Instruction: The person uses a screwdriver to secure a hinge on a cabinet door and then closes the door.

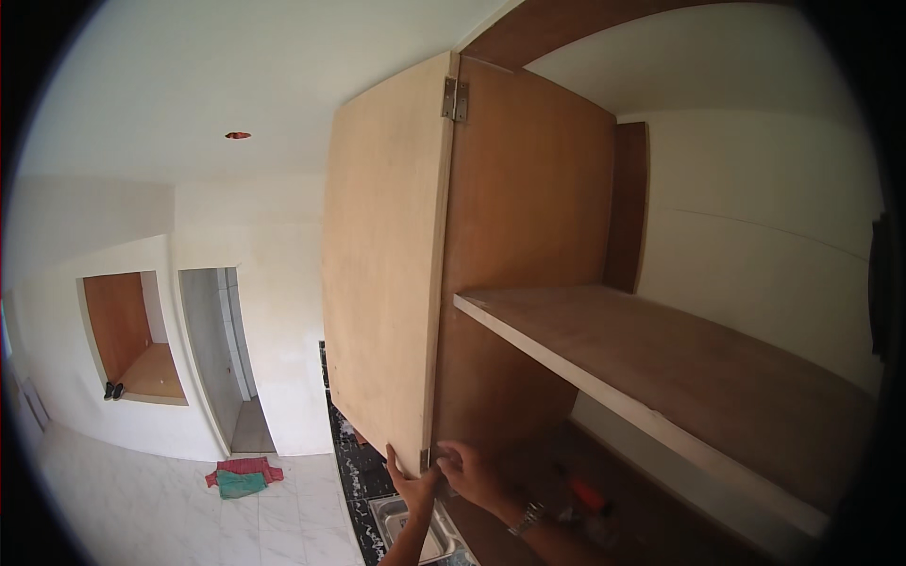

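A pale wooden cabinet door hangs swung out from the brown cabinet side panel. An upper metal hinge joins the two, and a lower hinge sits near the door's bottom corner. My left hand grips the door's lower edge, one finger stretched up against its face. Beside the lower hinge, my right hand has its fingers bent together in a pinch. Whatever lies between those fingertips is too small to make out. A metal-band watch circles my right wrist.
A wooden shelf juts out at the right. On the dim cabinet bottom lies a red-handled tool. Below the door are a steel sink and a dark countertop. Red and green cloths lie on the tiled floor.
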Demonstrator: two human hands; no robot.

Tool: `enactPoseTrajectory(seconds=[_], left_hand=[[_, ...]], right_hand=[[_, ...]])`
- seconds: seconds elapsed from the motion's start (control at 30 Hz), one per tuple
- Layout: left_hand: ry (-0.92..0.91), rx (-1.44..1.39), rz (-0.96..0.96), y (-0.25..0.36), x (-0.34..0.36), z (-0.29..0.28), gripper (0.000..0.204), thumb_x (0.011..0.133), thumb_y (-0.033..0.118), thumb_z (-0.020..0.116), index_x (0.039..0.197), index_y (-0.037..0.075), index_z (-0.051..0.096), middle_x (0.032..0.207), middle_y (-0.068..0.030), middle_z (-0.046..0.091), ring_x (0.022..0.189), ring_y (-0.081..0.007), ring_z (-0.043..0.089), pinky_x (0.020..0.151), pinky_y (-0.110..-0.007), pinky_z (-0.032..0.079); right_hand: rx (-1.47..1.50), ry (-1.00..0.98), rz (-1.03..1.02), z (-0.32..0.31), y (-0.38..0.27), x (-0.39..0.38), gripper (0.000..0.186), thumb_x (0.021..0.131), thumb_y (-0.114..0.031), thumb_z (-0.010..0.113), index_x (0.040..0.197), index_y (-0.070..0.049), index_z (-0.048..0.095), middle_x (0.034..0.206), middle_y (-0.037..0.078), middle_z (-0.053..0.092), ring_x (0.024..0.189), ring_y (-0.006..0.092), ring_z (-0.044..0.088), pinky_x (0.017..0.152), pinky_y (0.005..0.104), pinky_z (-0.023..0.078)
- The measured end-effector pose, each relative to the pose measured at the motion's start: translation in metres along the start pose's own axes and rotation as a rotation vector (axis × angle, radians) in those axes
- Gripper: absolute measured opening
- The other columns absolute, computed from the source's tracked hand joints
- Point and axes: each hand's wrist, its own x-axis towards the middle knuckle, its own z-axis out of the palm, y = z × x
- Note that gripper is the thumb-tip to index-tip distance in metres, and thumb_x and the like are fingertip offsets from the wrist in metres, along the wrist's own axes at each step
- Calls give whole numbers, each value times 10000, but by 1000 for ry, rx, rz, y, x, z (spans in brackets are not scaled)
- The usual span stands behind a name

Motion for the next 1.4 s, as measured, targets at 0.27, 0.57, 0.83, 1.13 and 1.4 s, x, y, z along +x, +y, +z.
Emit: enactPoseTrajectory(seconds=[0.27, 0.57, 0.83, 1.13, 1.4], left_hand=[[46, 113, 64, 5, 4, 1, 1120, 694, 164, 923, 1587, -17, 271, 1401, -214, 490, 1300, -294, 516, 1130, -386, 413], [-27, -21, 91, -15, 4, -9, 1156, 672, 138, 908, 1607, -35, 252, 1363, -230, 582, 1220, -289, 591, 1092, -375, 462], [-34, 16, -31, 26, 6, 8, 1152, 688, 122, 891, 1628, 4, 236, 1387, -221, 548, 1228, -266, 569, 1080, -361, 464], [-45, 85, 22, 14, 1, 7, 1068, 766, 127, 871, 1621, 21, 239, 1439, -196, 500, 1294, -271, 526, 1105, -375, 439], [-134, -156, -73, -31, 17, -15, 1068, 736, 10, 837, 1624, 19, 245, 1387, -167, 519, 1185, -232, 572, 1017, -333, 500]], right_hand=[[-77, 73, -109, 33, 33, 18, 278, 934, -162, 732, 1155, -3, 676, 1044, 204, 733, 1003, 274, 730, 840, 379, 580], [-48, 65, -21, 46, 47, 30, 252, 942, -157, 715, 1146, -14, 678, 1062, 195, 735, 1016, 314, 723, 908, 412, 561], [-65, 29, 44, 34, 41, 28, 323, 962, -195, 711, 1222, -15, 643, 1098, 219, 724, 1014, 358, 724, 848, 419, 573], [26, 76, 2, 33, 39, 22, 255, 928, -104, 740, 1147, -8, 652, 969, 163, 728, 908, 283, 732, 796, 379, 575], [370, 37, 18, 45, 81, 11, 382, 950, -133, 734, 1279, -5, 588, 1043, 120, 671, 963, 181, 677, 812, 336, 569]])
